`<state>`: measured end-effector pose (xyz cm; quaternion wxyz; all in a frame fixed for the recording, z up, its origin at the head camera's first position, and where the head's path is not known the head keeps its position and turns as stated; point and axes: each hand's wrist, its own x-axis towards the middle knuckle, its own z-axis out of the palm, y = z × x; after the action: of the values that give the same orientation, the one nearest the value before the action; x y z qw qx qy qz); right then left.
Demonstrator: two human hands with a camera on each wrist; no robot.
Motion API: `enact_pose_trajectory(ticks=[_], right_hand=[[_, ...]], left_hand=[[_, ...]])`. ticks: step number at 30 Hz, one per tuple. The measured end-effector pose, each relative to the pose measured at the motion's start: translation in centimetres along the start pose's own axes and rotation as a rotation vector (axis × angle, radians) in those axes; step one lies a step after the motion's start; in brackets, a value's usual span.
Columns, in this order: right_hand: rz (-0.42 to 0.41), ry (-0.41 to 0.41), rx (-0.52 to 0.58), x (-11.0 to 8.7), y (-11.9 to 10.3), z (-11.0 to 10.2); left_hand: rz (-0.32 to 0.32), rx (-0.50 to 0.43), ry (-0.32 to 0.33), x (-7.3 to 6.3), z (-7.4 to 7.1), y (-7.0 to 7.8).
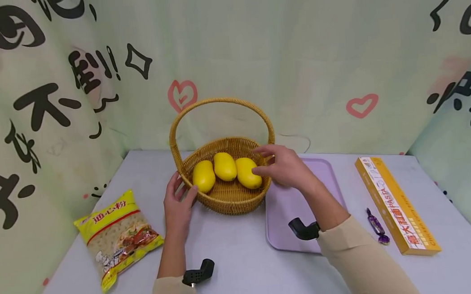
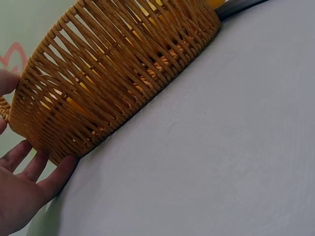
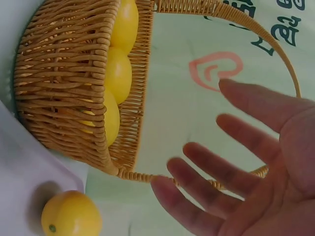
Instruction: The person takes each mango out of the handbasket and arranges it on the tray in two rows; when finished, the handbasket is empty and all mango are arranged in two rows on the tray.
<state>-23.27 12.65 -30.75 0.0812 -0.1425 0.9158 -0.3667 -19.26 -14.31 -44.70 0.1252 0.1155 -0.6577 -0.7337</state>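
A brown wicker basket (image 1: pixel 231 205) with a tall arched handle stands at the back of the table. Inside it lie three yellow mangoes (image 1: pixel 225 166). My left hand (image 1: pixel 178 204) rests against the basket's left side, its spread fingers (image 2: pixel 56 179) touching the woven wall and the thumb close to the rim. Above the right rim hovers my right hand (image 1: pixel 283 166), fingers parted and nothing held, as the right wrist view (image 3: pixel 236 172) also shows. An orange (image 3: pixel 71 214) sits on the purple tray (image 1: pixel 273 234); in the head view my right hand mostly hides it.
At the left lies a yellow bag of pasta (image 1: pixel 119 239). Toward the right are a purple-wrapped candy (image 1: pixel 377 226) and a long orange-and-white pasta box (image 1: pixel 397 204). A printed curtain (image 1: pixel 229 53) hangs behind the white table (image 1: pixel 234 264).
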Motion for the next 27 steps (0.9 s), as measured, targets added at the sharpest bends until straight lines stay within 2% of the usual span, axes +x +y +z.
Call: enact_pose_trajectory(ticks=[4,13,21,27], right_hand=[[-0.026,-0.082,-0.016,0.8,-0.5,0.6],[-0.034,-0.155,-0.111,3.0,-1.6,1.3],[0.075,-0.206,-0.142,5.3,-1.9,1.9],[0.109,-0.207,-0.161,6.6,-2.1,2.4]], left_hand=[[-0.005,0.005,-0.002,0.0,-0.2,-0.1],[0.003,-0.008,-0.003,0.0,-0.2,-0.3],[-0.007,-0.013,-0.008,-0.1,0.2,-0.5],[-0.001,-0.018,0.001,0.0,0.0,-0.4]])
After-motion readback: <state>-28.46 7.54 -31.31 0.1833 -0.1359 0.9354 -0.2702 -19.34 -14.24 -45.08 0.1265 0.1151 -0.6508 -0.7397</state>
